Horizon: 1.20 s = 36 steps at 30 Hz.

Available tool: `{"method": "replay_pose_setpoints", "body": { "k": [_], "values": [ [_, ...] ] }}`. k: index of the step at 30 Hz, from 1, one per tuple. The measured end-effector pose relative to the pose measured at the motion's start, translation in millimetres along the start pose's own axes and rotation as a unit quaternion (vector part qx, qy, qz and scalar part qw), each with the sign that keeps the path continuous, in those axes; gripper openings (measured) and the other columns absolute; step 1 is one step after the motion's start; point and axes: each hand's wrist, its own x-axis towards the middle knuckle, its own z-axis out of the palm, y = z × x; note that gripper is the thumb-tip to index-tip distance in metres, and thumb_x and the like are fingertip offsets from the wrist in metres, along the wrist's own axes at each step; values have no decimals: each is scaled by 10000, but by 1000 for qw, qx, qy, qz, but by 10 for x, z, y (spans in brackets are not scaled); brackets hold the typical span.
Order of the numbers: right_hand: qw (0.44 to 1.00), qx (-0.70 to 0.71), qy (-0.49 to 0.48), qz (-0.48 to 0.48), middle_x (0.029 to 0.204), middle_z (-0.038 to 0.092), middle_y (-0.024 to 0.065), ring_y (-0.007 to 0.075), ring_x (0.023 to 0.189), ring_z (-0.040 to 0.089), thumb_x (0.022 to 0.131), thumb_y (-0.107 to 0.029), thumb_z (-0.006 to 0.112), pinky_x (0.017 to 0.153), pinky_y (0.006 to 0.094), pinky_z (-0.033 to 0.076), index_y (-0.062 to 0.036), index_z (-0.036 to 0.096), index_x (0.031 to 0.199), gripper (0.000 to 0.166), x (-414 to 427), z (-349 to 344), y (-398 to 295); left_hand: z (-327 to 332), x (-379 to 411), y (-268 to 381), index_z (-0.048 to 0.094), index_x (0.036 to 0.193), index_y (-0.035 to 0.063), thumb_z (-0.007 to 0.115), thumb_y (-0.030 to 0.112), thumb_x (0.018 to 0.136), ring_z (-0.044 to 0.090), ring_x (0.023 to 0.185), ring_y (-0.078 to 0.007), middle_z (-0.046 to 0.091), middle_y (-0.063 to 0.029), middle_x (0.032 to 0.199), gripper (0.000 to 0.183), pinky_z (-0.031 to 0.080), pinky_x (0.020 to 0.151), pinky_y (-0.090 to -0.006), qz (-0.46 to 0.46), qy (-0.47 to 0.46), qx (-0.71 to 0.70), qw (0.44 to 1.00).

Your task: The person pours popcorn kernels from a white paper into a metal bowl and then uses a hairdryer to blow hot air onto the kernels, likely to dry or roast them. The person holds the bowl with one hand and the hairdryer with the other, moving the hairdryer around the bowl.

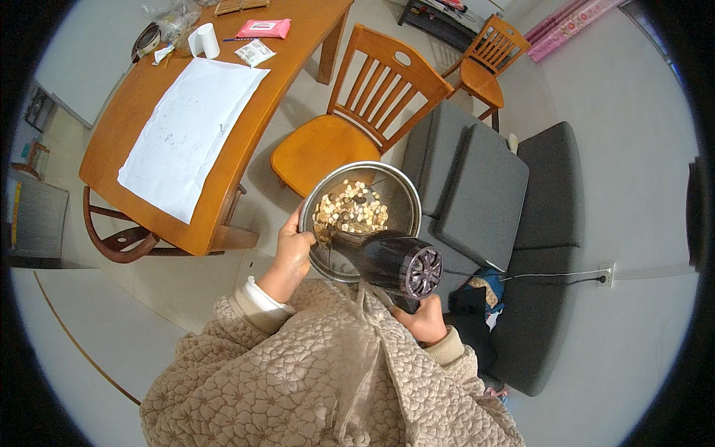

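My left hand (pixel 292 247) grips the left rim of a round stainless steel bowl (pixel 414 193), its thumb over the edge. Small pale cubed pieces (pixel 357 209) lie in the bowl, with some darker bits among them. In my right hand (pixel 424 319) is the handle of a dark hair dryer (pixel 391 261). The dryer's nozzle points left over the near part of the bowl, above the pieces, and hides some of them. Its round rear grille faces toward me and to the right. Both sleeves are quilted and beige.
A wooden table (pixel 234 162) at the left bears a large white paper sheet (pixel 192 131), a tissue roll (pixel 208 41) and a pink wipes pack (pixel 264 28). A wooden chair (pixel 327 148) stands beyond the bowl. At the right are a grey sofa (pixel 483 195) and a wall socket (pixel 606 275) with a plugged-in cord.
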Motion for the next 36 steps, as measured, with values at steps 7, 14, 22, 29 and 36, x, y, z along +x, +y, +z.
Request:
{"method": "replay_pose_setpoints", "body": {
  "k": [7,14,22,29,36],
  "values": [
    [999,19,-12,-29,842,661,138,228,756,644,647,-59,721,689,326,489,-15,649,903,270,52,78,-16,-60,13,-37,483,1247,0,378,-199,624,568,1003,-191,577,-88,1138,663,460,837,-302,15,-8,-1,1000],
    [1000,-5,-15,-26,847,662,139,251,770,647,644,-65,724,703,328,489,-12,645,908,281,87,70,-66,-76,12,-37,489,1242,1,369,-202,624,570,993,-189,577,-86,1138,661,464,824,-294,10,-7,-8,1000],
    [998,25,7,-50,846,664,130,209,775,642,659,-68,710,721,312,485,0,642,919,277,249,133,-144,-3,-10,28,473,1268,14,332,-224,621,561,1024,-192,568,-91,1155,704,460,859,-291,-10,-6,3,1000],
    [997,50,10,-49,811,659,121,164,733,619,660,-62,691,693,301,485,9,641,911,265,318,138,-159,-56,11,-20,487,1252,20,358,-212,645,578,973,-194,582,-91,1127,662,478,813,-301,7,-21,-8,1000],
    [998,10,7,-55,826,664,127,176,749,633,657,-70,705,695,309,490,5,645,904,265,233,103,-100,-21,-12,29,445,1284,-10,318,-233,604,551,1056,-206,552,-115,1177,727,454,899,-303,-10,-11,-8,1000]
  ]
}}
